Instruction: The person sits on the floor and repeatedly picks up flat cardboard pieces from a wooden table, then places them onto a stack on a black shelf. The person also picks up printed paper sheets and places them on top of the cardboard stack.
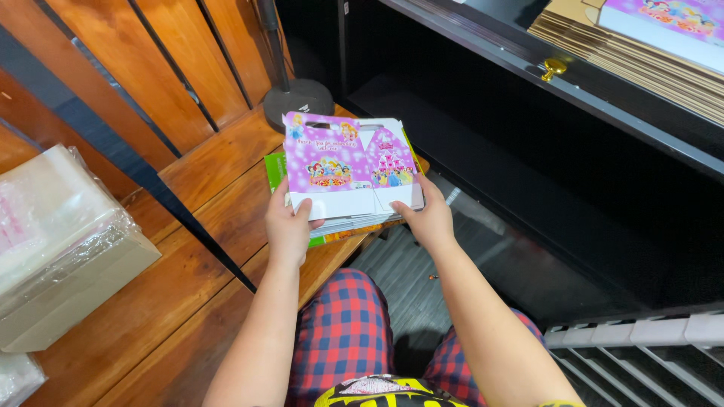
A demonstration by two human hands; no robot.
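Observation:
A stack of flat, unfolded pink and white gift boxes with cartoon pictures lies on the corner of a wooden bench. Both my hands grip its near edge. My left hand holds the left corner, thumb on top. My right hand holds the right corner, thumb on top. Under the stack a green printed sheet sticks out to the left.
A round black stand base sits on the bench behind the stack. A plastic-wrapped bundle lies at the left. A black shelf unit fills the right, with more flat cardboard on top. My legs in red checked trousers are below.

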